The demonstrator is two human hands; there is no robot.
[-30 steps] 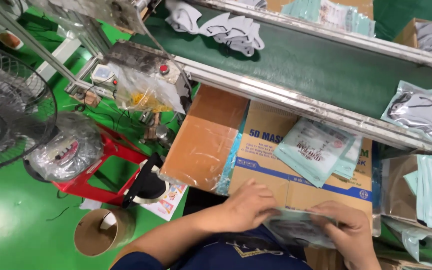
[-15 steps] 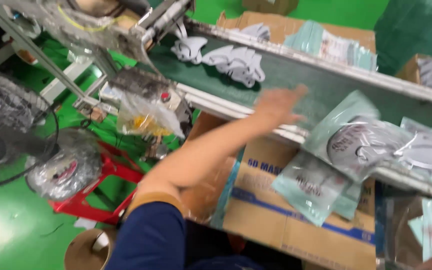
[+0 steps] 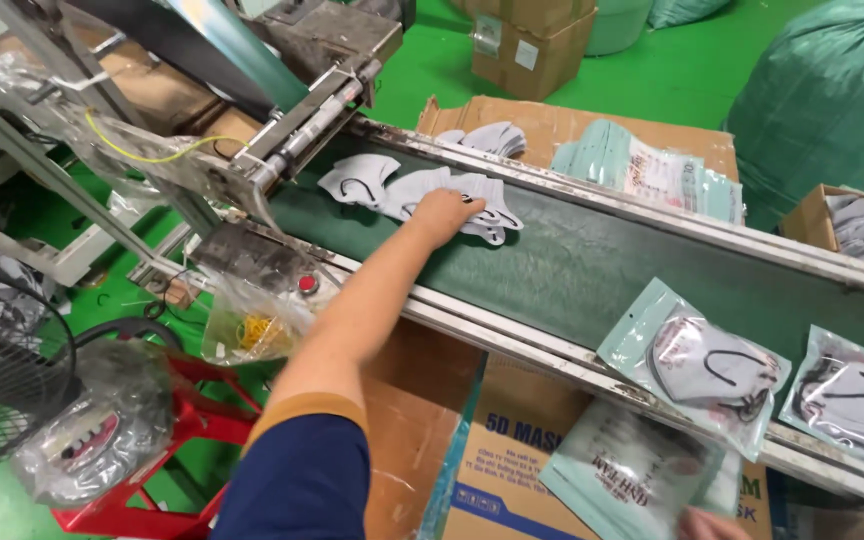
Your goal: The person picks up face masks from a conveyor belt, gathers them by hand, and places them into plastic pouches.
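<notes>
My left hand (image 3: 444,213) is stretched out over the green conveyor belt (image 3: 592,265), arm fully extended, fingers curled down onto a loose pile of white face masks (image 3: 422,190) lying on the belt near the machine's outfeed (image 3: 302,130). Grip looks closed down on the top of the pile, fingertips pressing the masks; can't tell if any mask is actually pinched or just touched. Masks have dark ear loops, fanned out and overlapping.

My right hand (image 3: 707,523) shows only at the bottom edge, just knuckles; can't tell if its grip is open or closed. It's touching or right beside a pale green pouch (image 3: 627,475) lying on the cardboard box (image 3: 512,470) below the belt.

Further down the belt, well apart from the left hand: a sealed pale green pouch with a mask inside (image 3: 697,365), and a second one (image 3: 852,405) just beside it at the right edge.

Behind the belt, a stack of packed pouches (image 3: 652,170) sits on an open carton. Right of that, a small box with loose masks (image 3: 862,228). Big green sack (image 3: 837,95) in the back. Left side: wire fan guard (image 3: 2,380), red stool (image 3: 177,440), clear bag with yellow bits (image 3: 252,325). Green floor (image 3: 432,70).
</notes>
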